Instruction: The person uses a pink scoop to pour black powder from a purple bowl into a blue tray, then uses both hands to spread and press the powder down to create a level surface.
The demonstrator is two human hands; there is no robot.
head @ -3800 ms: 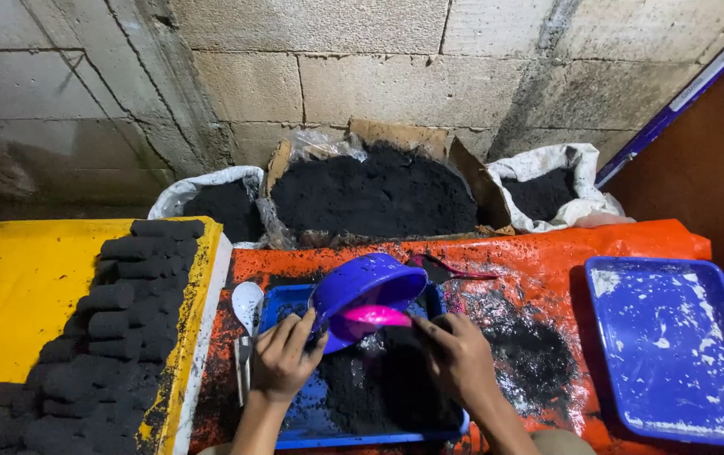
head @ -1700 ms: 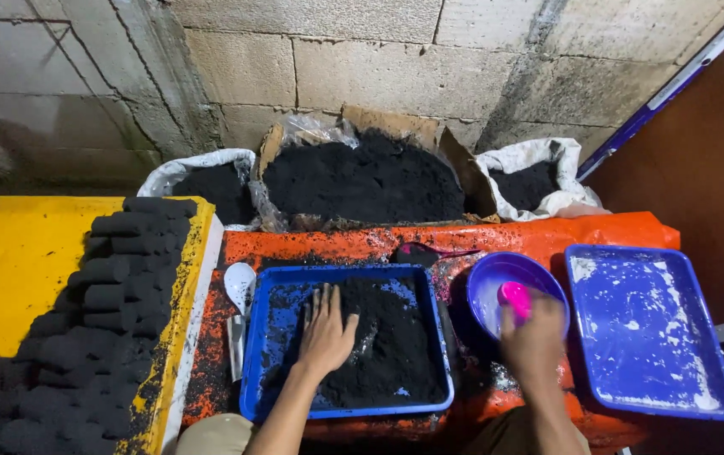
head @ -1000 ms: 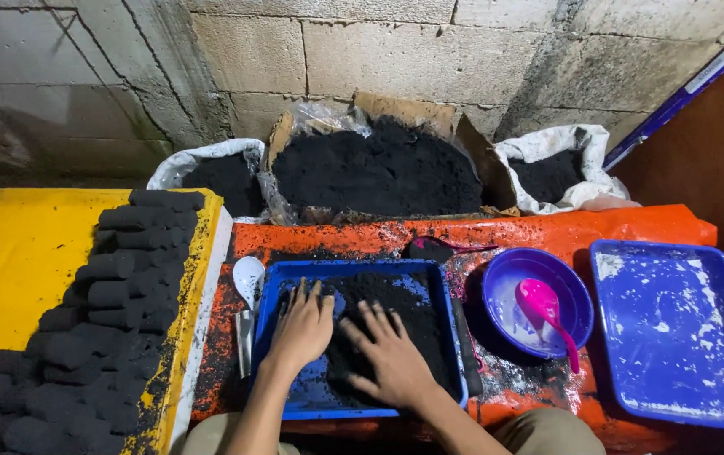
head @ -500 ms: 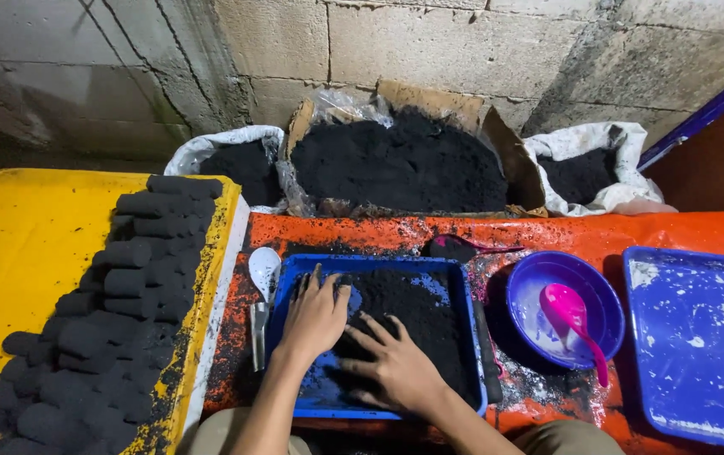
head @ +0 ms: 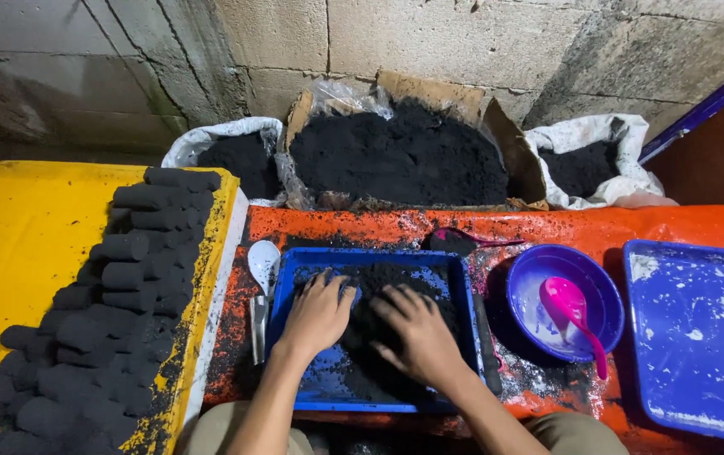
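1. Centre-bottom of frame: left hand and right hand, fingers spread flat, holding nothing, pressing black powder in blue tray.
2. Right of the tray: purple bowl with pink spoon.
3. Left: stacked black cylinders.
4. Risk: hard pushing likely spills powder over the tray edge onto the orange tabletop.

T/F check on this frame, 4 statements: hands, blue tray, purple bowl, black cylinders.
1. Both hands, left hand and right hand, press into the black powder in the blue tray. True.
2. The pink spoon lies in the blue tray. False: it sits in the purple bowl.
3. The black cylinders are stacked on the yellow surface, on the left. True.
4. The right hand holds the white spoon. False: that spoon lies untouched, left of the tray.
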